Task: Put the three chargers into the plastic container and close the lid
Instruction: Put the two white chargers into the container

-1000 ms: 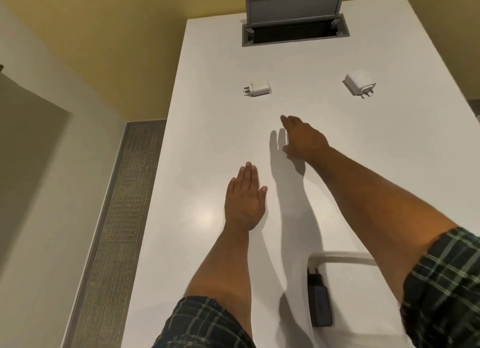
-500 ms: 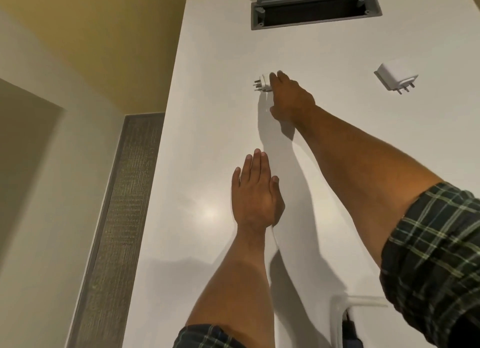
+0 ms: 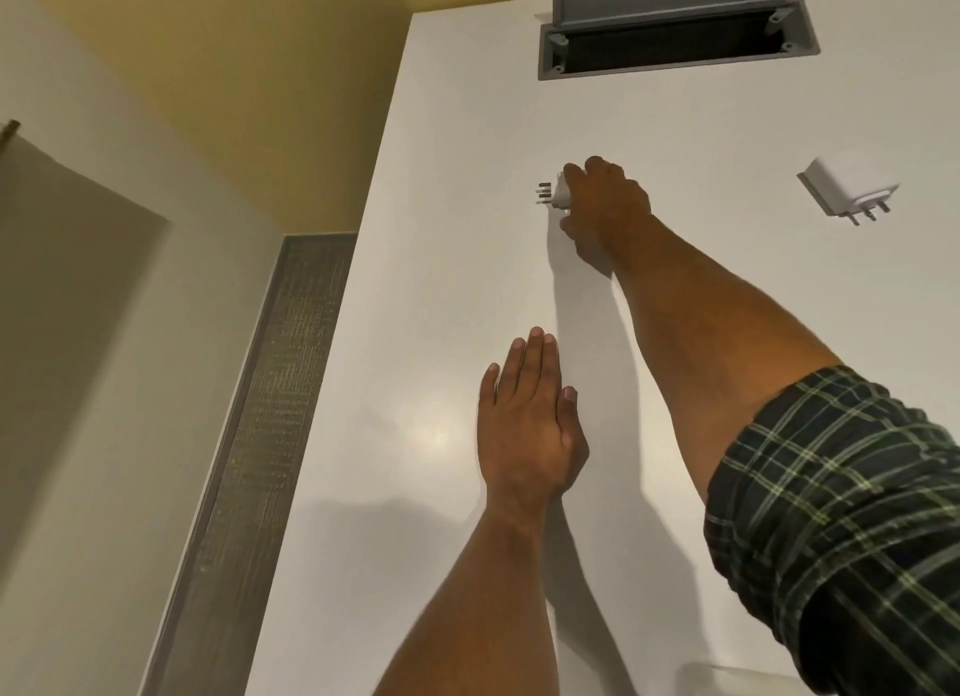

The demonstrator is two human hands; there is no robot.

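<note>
A small white charger [image 3: 557, 196] lies on the white table [image 3: 467, 290], prongs pointing left. My right hand [image 3: 605, 204] reaches far forward and its fingers are closed around the charger's body, hiding most of it. A second, larger white charger [image 3: 844, 188] lies to the right with its prongs toward me. My left hand [image 3: 524, 420] rests flat on the table nearer to me, fingers together, holding nothing. Only a faint curved rim of the plastic container [image 3: 748, 670] shows at the bottom edge; the third charger is out of view.
A grey cable hatch [image 3: 675, 45] with its flap raised is set into the table's far end. The table's left edge drops to a grey carpet strip [image 3: 270, 409] and pale floor. My plaid sleeve [image 3: 857, 513] fills the lower right.
My right hand has reached forward and to the left, from the table's middle to the small charger, and its fingers have closed on it. The view has tilted forward, hiding the container and black charger.
</note>
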